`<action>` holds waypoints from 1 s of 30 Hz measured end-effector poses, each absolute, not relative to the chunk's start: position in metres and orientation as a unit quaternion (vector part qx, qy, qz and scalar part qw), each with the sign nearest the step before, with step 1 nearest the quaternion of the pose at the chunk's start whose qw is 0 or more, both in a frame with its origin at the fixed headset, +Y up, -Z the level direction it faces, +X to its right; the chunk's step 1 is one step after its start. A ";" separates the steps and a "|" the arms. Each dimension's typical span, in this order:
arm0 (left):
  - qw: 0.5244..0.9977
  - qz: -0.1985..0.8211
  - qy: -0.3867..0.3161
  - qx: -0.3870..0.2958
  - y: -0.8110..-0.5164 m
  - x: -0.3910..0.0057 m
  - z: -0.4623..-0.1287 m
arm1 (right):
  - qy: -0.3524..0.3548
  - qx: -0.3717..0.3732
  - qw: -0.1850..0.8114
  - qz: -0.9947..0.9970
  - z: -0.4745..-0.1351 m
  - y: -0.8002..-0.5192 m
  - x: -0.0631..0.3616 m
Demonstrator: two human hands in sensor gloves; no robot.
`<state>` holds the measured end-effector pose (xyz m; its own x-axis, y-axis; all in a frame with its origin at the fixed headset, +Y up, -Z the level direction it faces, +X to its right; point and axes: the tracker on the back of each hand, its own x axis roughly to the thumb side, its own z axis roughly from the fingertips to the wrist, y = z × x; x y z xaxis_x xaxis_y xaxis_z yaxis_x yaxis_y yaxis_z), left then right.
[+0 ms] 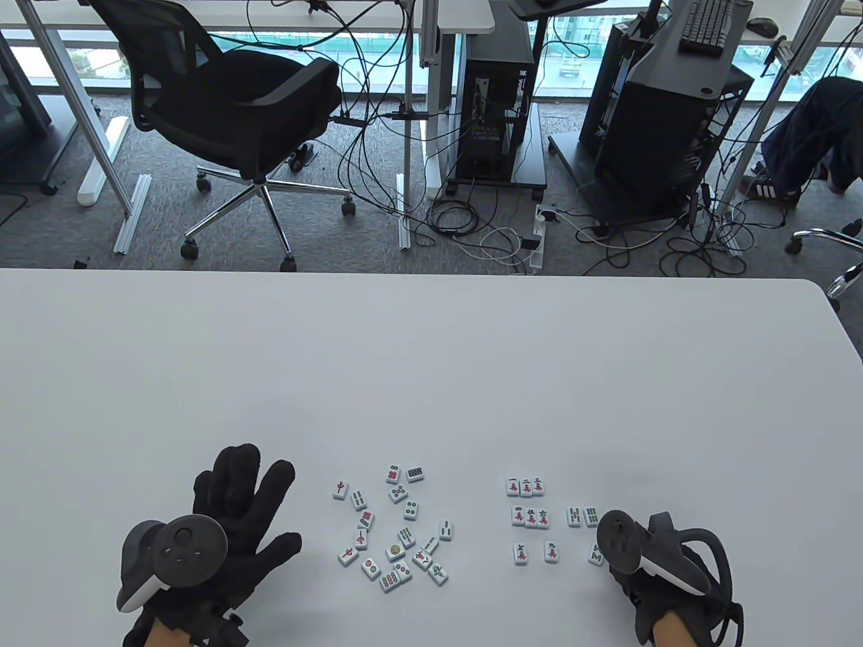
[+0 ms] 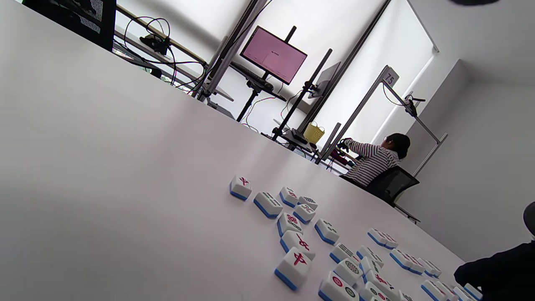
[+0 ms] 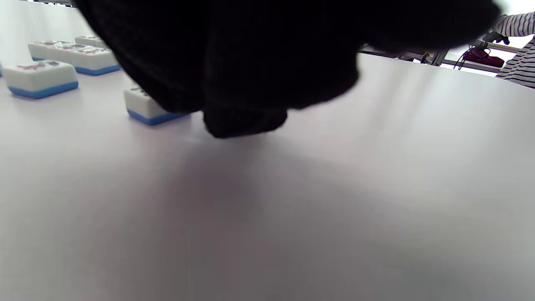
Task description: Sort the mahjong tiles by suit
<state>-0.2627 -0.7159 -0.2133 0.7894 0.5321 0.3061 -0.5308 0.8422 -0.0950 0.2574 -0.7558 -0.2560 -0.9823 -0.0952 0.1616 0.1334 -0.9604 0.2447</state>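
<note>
Table view shows left hand (image 1: 226,515) splayed flat, holding nothing; right hand (image 1: 664,573) grip unreadable there, right wrist view shows fingertips (image 3: 244,121) beside bamboo tile (image 3: 146,109).

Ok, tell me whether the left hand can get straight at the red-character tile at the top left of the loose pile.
Probably yes. The left hand lies open and flat on the table just left of the pile, and the red-character tile sits on the pile's near-left edge with bare table between them.
</note>
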 end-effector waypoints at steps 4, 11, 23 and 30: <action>0.946 0.281 -0.162 -0.002 -0.716 -0.263 -0.213 | -0.125 -0.087 0.056 -0.987 -0.257 -0.762 0.248; 0.946 0.281 -0.162 -0.002 -0.716 -0.263 -0.213 | -0.113 -0.096 0.069 -0.987 -0.258 -0.765 0.237; 0.947 0.280 -0.158 -0.005 -0.716 -0.263 -0.213 | -0.062 -0.108 0.048 -0.991 -0.254 -0.734 0.215; 0.947 0.278 -0.159 -0.005 -0.715 -0.262 -0.213 | -0.052 -0.197 0.018 -0.979 -0.264 -0.733 0.145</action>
